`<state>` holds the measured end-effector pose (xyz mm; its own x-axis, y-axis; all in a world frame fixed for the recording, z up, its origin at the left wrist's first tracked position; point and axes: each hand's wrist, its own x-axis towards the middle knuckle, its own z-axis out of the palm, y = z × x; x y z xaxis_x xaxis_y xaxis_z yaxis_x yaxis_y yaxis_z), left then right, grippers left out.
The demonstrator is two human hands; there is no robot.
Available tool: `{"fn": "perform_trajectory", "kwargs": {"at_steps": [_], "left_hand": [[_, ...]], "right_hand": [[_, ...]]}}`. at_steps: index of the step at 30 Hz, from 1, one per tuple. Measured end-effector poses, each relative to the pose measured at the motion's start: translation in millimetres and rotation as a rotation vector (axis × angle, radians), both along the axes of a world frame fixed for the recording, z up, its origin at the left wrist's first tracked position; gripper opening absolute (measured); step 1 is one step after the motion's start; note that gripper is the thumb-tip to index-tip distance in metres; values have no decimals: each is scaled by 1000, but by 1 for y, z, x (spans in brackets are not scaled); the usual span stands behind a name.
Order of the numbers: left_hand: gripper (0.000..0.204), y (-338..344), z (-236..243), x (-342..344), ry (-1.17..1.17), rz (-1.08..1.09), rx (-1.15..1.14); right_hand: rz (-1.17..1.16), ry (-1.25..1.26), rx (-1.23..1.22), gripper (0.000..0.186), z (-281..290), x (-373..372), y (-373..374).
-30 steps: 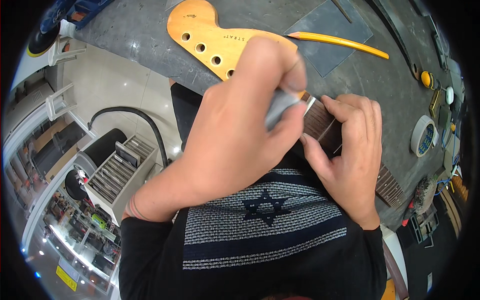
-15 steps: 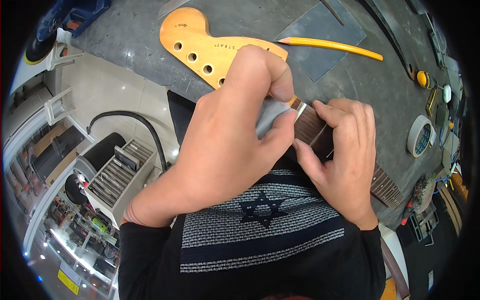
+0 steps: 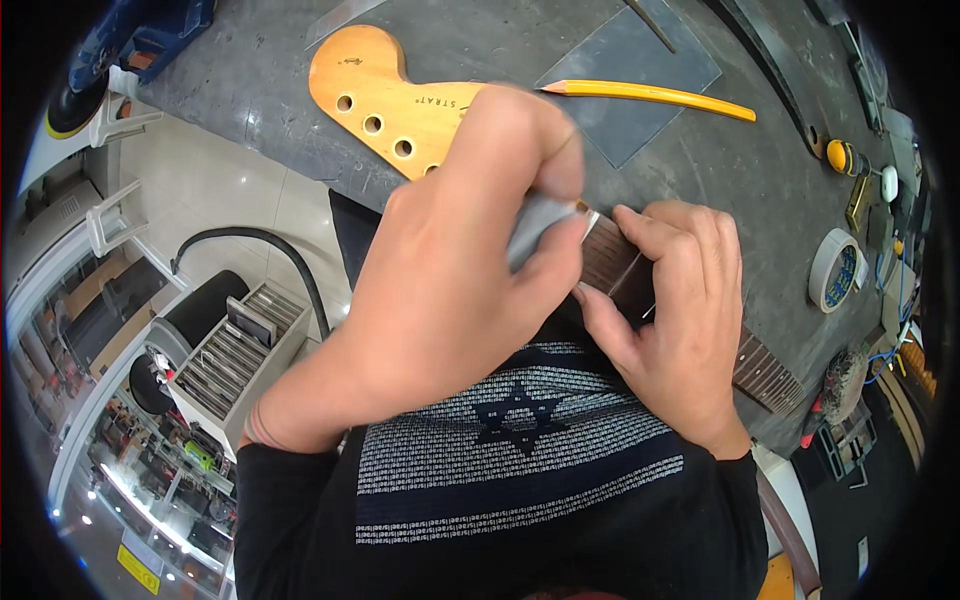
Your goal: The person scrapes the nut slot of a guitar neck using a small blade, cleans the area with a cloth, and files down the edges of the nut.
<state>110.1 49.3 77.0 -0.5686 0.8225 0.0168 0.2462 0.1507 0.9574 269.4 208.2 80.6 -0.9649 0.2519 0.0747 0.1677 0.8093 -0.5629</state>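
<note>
A guitar neck with an amber headstock [image 3: 365,85] lies slantwise across the bench, its dark fretboard [image 3: 608,255] running down to the right. Pinched between the thumb and curled fingers of my left hand [image 3: 450,250] is a folded piece of grey sandpaper [image 3: 527,235]. It sits by the pale nut [image 3: 592,222], where headstock and fretboard meet; whether it touches the nut I cannot tell. My right hand [image 3: 685,310] grips the neck just below the nut, thumb on the near edge and fingers over the far one. The palm hides part of the fretboard.
Beyond the neck, a yellow pencil [image 3: 650,97] rests partly over a dark grey sheet [image 3: 620,145]. A roll of tape [image 3: 820,285] and a brush-like block [image 3: 845,385] are at the right. Left of the bench stands a slotted tool rack [image 3: 225,360] beside a black hose [image 3: 310,290].
The neck, both hands and the bench things appear slightly further left in the picture. My left hand's upper fingers are blurred by motion; both grips are the same.
</note>
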Motion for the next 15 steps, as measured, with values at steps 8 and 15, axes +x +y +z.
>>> {"fn": "perform_trajectory", "kwargs": {"at_steps": [8, 15], "left_hand": [[49, 6, 1, -4, 45, -6, -16], [48, 7, 5, -5, 46, -9, -49]], "right_hand": [[0, 1, 1, 68, 0, 0, 0], [-6, -19, -10, 68, 1, 1, 0]]}}
